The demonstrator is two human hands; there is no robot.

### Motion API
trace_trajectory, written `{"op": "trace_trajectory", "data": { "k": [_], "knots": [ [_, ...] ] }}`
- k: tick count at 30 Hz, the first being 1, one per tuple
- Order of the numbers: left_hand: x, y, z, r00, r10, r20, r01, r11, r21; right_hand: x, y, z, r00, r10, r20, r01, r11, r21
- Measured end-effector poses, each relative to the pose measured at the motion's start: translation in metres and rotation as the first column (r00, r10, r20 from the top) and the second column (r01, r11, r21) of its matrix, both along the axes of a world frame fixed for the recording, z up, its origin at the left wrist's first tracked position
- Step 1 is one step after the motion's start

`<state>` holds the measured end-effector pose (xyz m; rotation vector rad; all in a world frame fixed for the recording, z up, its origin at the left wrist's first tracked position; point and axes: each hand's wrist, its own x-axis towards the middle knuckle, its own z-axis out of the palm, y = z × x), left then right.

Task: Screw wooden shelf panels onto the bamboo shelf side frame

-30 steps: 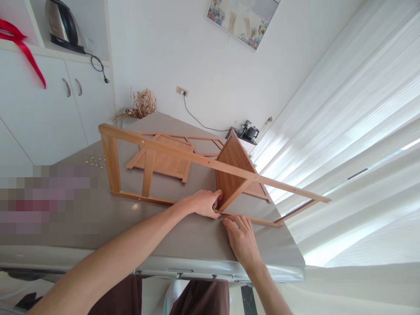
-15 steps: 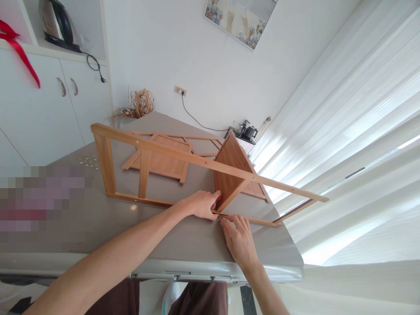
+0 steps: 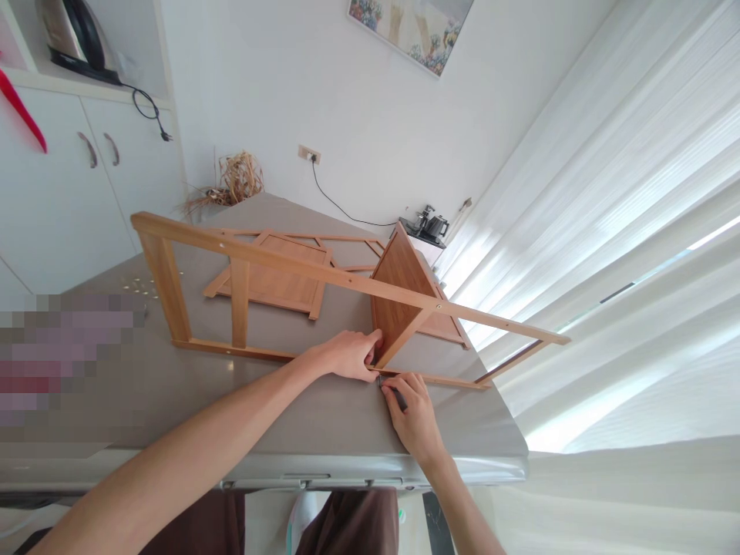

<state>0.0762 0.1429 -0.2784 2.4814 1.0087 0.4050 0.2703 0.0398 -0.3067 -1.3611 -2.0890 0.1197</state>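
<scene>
A wooden side frame [image 3: 301, 266] stands on its long edge on the grey table, with a wooden shelf panel [image 3: 398, 285] set against it at an angle. At the low corner where they meet, my left hand [image 3: 354, 354] is closed round the wood, its thumb against the panel. Just right of it, my right hand [image 3: 412, 408] pinches a small metal piece [image 3: 380, 380] against the outer face of the frame's lower rail. That piece is too small to tell whether it is a screw or a key.
Behind the frame lie another wooden panel [image 3: 283, 277] and a slim wooden frame [image 3: 358, 240]. Small metal fittings [image 3: 139, 287] are scattered at the table's left. A blurred patch [image 3: 63, 362] covers the left edge. White curtains [image 3: 636, 193] hang at the right.
The view has shifted slightly, so everything sits a little further left and up. Both hands stay at the same corner; my right fingers have turned slightly around the metal piece.
</scene>
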Motion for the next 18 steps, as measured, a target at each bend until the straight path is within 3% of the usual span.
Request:
{"op": "trace_trajectory", "data": {
  "k": [18],
  "knots": [
    [0.0020,-0.0021,0.0020,0.998,0.042,-0.040,-0.040,0.998,0.051,-0.0009,-0.0048,0.0012,0.996,-0.047,0.078,0.045,0.999,0.026]
  ]
}}
